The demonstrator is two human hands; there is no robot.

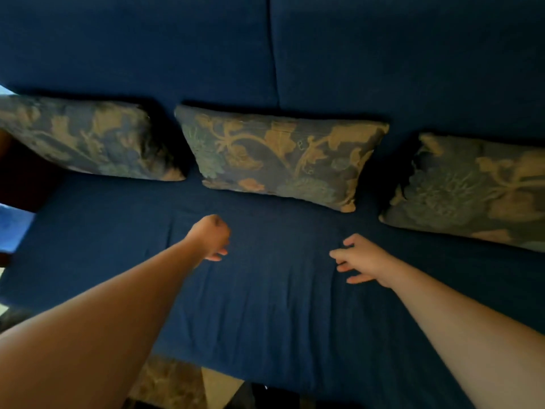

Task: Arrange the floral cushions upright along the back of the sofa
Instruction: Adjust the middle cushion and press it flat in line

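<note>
Three plump rectangular blue-and-tan floral fabric cushions (281,157) against the dark blue sofa (265,305) back at twelve o'clock; left hand (211,237) fisted empty, right hand (364,258) spread empty.

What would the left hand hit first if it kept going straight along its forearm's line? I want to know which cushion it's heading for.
Probably the middle floral cushion, near its lower left corner. Only bare blue seat separates it from the left hand, though depth is uncertain.

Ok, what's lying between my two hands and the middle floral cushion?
Nothing: in the head view, only bare, slightly wrinkled blue sofa seat separates the left hand and right hand from the middle floral cushion.
</note>
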